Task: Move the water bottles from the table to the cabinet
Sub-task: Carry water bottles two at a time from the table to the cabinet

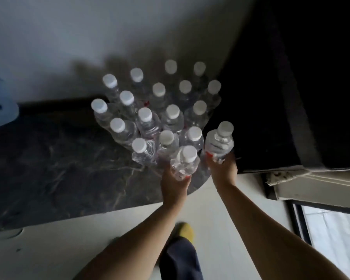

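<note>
Dark marbled counter (49, 162) carries a tight cluster of upright clear water bottles (150, 110) with white caps, set near its rounded right end. Both bare forearms reach forward and up from the bottom of the view. Left hand (175, 181) has its fingers wrapped around the lower body of the nearest bottle (185, 163) at the cluster's front edge. Right hand (223, 168) grips a second bottle (219, 143) from below, held upright just right of the cluster, past the counter's edge.
</note>
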{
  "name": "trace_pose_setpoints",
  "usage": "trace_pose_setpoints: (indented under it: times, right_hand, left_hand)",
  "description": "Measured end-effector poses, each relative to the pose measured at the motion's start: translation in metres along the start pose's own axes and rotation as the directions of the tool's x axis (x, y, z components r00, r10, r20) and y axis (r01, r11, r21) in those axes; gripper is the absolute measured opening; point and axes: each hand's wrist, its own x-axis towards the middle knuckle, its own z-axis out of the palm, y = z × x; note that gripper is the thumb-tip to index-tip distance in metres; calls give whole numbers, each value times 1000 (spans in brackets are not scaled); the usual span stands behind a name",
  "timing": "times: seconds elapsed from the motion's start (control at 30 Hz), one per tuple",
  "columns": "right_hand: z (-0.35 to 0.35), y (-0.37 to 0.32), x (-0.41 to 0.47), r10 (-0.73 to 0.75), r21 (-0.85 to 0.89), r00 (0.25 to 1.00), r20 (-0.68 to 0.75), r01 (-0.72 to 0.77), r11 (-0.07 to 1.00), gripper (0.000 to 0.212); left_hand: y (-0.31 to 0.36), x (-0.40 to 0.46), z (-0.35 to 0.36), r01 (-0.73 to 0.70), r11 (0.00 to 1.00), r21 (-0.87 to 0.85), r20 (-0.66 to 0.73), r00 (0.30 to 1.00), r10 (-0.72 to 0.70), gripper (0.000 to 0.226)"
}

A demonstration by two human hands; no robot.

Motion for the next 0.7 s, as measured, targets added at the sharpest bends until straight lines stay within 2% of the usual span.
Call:
trace_pose_setpoints:
  times: [0.13,0.23,0.33,0.43,0.63,0.7]
  right_hand:
    - [21,12,20,-68,18,998,-1,68,997,72]
    - [28,20,27,-110,6,993,36,110,994,83]
    - [23,27,26,-76,-11,991,114,78,997,84]
    - [15,25,19,-34,-35,983,183,41,999,83]
    - [-5,2,-11,-47,-24,980,196,53,998,81]
    - [-15,-5,-26,-22,0,979,201,23,1000,84]
  left_hand:
    - [-15,4,36,-28,999,-30,-163,986,23,72]
    - [-25,7,49,-6,997,-73,-181,983,-7,82]
    - [-30,8,50,17,995,-102,-117,993,-28,84]
    - [-29,11,40,-27,996,-80,-59,998,22,80]
    - [-14,-1,6,-18,999,-52,61,998,21,78]
    - [-6,-10,-11,9,999,-40,95,995,-5,90]
